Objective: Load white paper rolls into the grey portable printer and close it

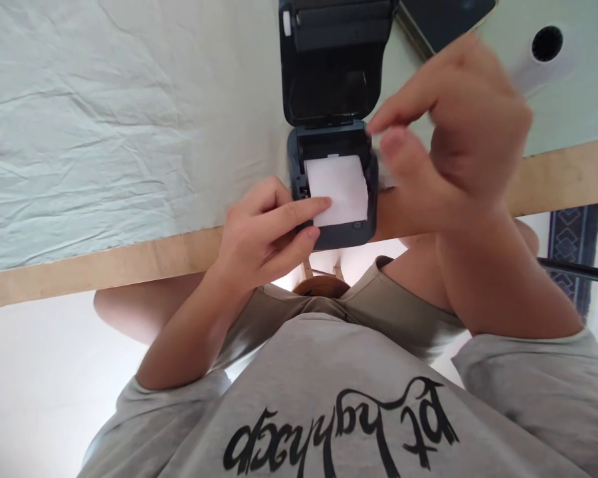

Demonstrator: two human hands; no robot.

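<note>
A small dark label printer [336,235] sits at the table's front edge with its lid [331,89] raised and tipped back. White paper [343,180] lies over the printer's front part and its roll bay. My left hand [259,229] is at the left side, its index fingertip resting on the paper and its thumb apart, near the printer's front edge. Slightly blurred, my right hand [471,126] is at the right; its index fingertip is by the printer's upper right corner. The right thumb stands apart from that finger, and nothing shows between them.
A white cylinder with a dark round opening [547,45] is on the right. Behind the right hand lies a dark flat object [443,20]. A wrinkled pale cloth [104,133] covers the table, leaving its wooden edge [179,253] bare. Below is a stool [321,287].
</note>
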